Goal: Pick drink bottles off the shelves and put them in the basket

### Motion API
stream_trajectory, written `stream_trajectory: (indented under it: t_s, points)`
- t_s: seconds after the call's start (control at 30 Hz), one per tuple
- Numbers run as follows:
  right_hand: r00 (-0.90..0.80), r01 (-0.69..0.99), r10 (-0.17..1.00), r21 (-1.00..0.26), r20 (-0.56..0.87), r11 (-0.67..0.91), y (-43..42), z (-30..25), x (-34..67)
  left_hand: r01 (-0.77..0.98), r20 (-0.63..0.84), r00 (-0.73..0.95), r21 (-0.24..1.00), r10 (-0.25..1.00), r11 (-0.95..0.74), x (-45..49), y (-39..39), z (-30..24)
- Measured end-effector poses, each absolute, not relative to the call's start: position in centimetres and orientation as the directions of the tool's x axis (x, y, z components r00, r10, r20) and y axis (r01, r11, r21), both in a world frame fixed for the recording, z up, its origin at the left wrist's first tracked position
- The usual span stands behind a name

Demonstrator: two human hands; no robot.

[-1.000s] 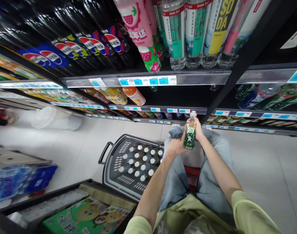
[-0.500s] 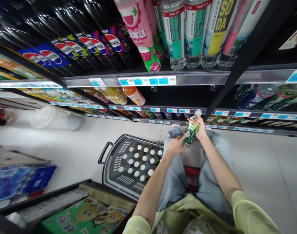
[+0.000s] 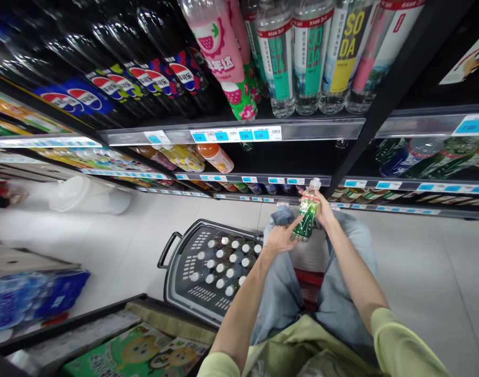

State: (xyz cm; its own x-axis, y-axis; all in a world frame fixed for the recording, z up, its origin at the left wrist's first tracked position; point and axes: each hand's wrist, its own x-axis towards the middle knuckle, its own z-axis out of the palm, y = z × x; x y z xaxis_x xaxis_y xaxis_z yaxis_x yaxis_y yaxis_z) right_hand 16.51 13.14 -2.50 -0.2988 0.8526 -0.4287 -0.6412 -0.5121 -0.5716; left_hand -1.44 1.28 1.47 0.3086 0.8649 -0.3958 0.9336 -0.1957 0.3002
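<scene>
My right hand (image 3: 324, 208) is wrapped round a small green bottle (image 3: 307, 215) with a white cap, held tilted above my knees. My left hand (image 3: 280, 236) is just left of the bottle, its index finger stretched out and touching the bottle's lower side, the other fingers loosely curled. Below my left arm a grey shopping basket (image 3: 183, 256) on the floor holds several white-capped bottles (image 3: 226, 258) standing upright.
Black shelves (image 3: 239, 132) rise ahead with cola bottles (image 3: 153, 78), a pink strawberry bottle (image 3: 219, 50) and soda water bottles (image 3: 305, 57). Lower shelves (image 3: 384, 186) hold more drinks. Packs of water (image 3: 31, 296) and a green carton (image 3: 137, 353) lie at left.
My left hand has let go of the bottle and now only its index finger touches it. The right hand tilted the bottle and lifted it slightly.
</scene>
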Motion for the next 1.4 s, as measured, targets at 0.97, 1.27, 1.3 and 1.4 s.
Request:
stream_trajectory:
  t_s: [0.97,1.27,1.3,1.4]
  points:
    - [-0.060,-0.698,0.906,-0.631,-0.420,-0.339,12.8,-2.9,13.5,0.861,-0.226,0.080,0.506,0.971,0.047,-2.2,0.8,-0.1]
    - [-0.252,-0.831,0.824,-0.323,-0.508,-0.453,12.5,-2.6,14.2,0.725,-0.204,0.178,0.688,0.963,0.012,-3.4,0.6,0.0]
    - [-0.238,-0.843,0.822,-0.309,-0.518,-0.439,12.4,-2.6,14.2,0.726,-0.213,0.180,0.687,0.960,0.016,-3.3,0.7,0.1]
    - [-0.184,-0.865,0.802,-0.293,-0.569,-0.407,12.4,-2.7,14.0,0.744,-0.224,0.191,0.668,0.956,0.008,-3.0,0.8,0.4]
